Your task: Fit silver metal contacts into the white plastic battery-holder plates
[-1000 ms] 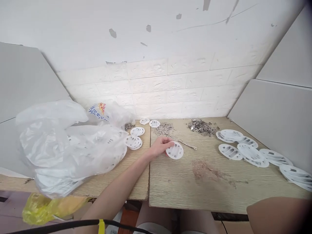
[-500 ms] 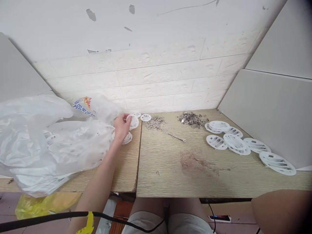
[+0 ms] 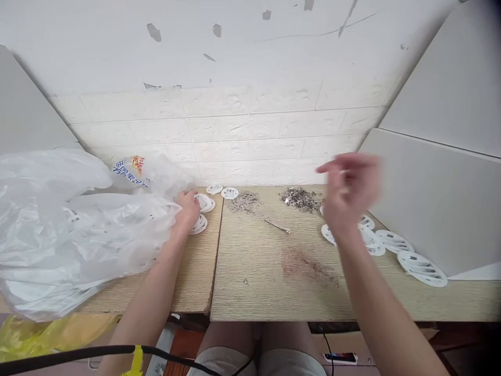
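Note:
My left hand (image 3: 188, 210) is at the left table, its curled fingers at the left edge of a white slotted plastic disc (image 3: 203, 202); the fingertips are partly hidden. That disc overlaps another one, and a further white disc lies just below, close to my wrist. My right hand (image 3: 351, 190) is raised over the right side of the table and smeared by motion, so whether it holds anything cannot be made out. Beneath it several white slotted discs (image 3: 422, 268) lie spread, some overlapping and partly covered by my forearm.
A pile of small metal pieces (image 3: 300, 199) and a finer heap (image 3: 245, 202) lie near the wall, with a thin metal strip (image 3: 277, 226) in front. A large clear plastic bag (image 3: 97, 240) covers the left table. A black cable (image 3: 78, 353) crosses the foreground.
My right hand has come into view over the discs on the right. My left hand has drawn slightly left and down, with the disc beside it lower too. The view has shifted slightly.

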Demonstrator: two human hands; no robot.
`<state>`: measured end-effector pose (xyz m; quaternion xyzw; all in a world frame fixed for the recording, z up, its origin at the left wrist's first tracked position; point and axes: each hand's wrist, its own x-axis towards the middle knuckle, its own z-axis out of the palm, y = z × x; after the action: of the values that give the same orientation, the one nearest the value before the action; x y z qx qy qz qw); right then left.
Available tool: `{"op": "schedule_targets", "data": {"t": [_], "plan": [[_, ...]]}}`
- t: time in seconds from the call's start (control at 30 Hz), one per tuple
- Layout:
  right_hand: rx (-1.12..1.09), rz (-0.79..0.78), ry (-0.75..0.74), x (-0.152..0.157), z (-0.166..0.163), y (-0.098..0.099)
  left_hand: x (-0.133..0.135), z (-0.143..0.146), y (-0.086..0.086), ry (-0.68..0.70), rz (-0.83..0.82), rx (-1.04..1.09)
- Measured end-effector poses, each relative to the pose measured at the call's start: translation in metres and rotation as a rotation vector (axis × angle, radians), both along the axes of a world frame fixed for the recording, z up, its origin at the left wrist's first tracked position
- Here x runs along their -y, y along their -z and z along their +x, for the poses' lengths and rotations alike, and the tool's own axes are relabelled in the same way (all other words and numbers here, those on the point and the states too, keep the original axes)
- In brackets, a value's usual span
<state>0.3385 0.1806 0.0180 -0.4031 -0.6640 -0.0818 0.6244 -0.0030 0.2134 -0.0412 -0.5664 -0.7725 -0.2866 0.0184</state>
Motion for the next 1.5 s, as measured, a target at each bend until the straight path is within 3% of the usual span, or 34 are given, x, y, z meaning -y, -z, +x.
{"op": "schedule_targets", "data": {"t": [0.17, 0.3, 0.47, 0.6, 0.73, 0.9, 1.03, 1.17, 1.23, 1.3, 1.4, 1.43, 1.5], "plan": [[0.296, -0.565, 0.198, -0.032, 0.001, 0.044, -0.003, -0.003, 0.005, 0.009, -0.057, -0.097], [0.459, -0.816, 0.419, -0.038, 0.023, 0.058, -0.002, -0.001, 0.003, -0.006, -0.079, -0.173], [0.355, -0.972, 0.663, -0.030, 0.057, 0.054, 0.004, 0.007, -0.003, 0.021, -0.108, -0.156], [0.278, -1.130, 0.725, -0.025, 0.074, 0.053, 0.008, 0.014, -0.008, 0.146, 0.057, -0.186], [0.216, -1.118, 0.728, -0.028, 0.081, 0.058, 0.011, 0.022, -0.010, 0.234, 0.268, -0.191], [0.106, -0.999, 0.718, -0.032, 0.081, 0.062, 0.017, 0.031, -0.008, 0.157, 0.275, -0.205], [0.080, -0.752, 0.582, -0.035, 0.060, 0.059, 0.022, 0.035, -0.005, 0.026, 0.219, -0.250], [0.222, -0.564, 0.165, -0.030, 0.013, 0.062, 0.027, 0.045, -0.008, 0.026, 0.283, -0.268], [0.320, -0.517, -0.008, -0.023, -0.015, 0.068, 0.029, 0.056, -0.008, 0.140, 0.322, -0.213], [0.435, -0.438, -0.176, -0.016, -0.040, 0.077, 0.033, 0.071, -0.006, 0.358, 0.280, -0.043], [0.492, -0.365, -0.324, -0.007, -0.063, 0.087, 0.039, 0.094, 0.002, 0.722, 0.006, 0.427], [0.485, -0.355, -0.351, -0.005, -0.066, 0.089, 0.040, 0.100, 0.006, 0.775, -0.089, 0.559], [0.474, -0.357, -0.406, -0.003, -0.067, 0.089, 0.042, 0.109, 0.011, 0.856, -0.104, 0.702]]}}
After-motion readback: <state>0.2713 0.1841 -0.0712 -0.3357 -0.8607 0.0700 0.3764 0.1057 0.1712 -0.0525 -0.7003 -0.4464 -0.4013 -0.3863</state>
